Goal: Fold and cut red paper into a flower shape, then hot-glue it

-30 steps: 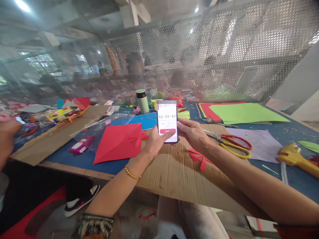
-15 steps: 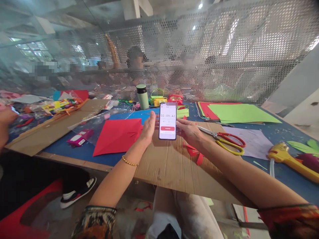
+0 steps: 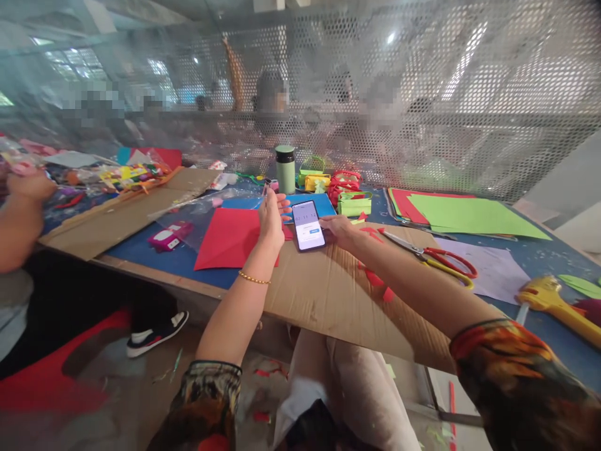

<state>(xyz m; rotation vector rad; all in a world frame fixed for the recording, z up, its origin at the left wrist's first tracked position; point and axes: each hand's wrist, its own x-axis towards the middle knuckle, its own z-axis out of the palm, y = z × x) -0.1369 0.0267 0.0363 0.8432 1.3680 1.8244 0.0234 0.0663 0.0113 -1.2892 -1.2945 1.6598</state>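
Observation:
A phone (image 3: 308, 227) with a lit screen, showing digits and a small pop-up box, is tilted over the cardboard (image 3: 323, 294). My right hand (image 3: 339, 229) grips its right edge, with the fingertips partly hidden behind it. Beside the phone's left edge, my left hand (image 3: 273, 216) is raised and open, fingers spread and apart from the phone. A red paper sheet (image 3: 225, 238) lies left of that hand, on the blue table. Right of my right forearm rest scissors (image 3: 434, 255) with red and yellow handles. Red paper scraps (image 3: 374, 279) lie beside this forearm.
A green flask (image 3: 285, 170) and small paper baskets (image 3: 347, 188) stand at the back. Stacked coloured paper (image 3: 474, 215) lies back right, a yellow glue gun (image 3: 544, 294) far right. At left are a purple-and-white box (image 3: 169, 236) and another person's hand (image 3: 32, 185).
The phone has lowered and tilted; its screen now shows a pop-up box instead of a red button. My left hand has opened away from its edge. The camera view has shifted slightly.

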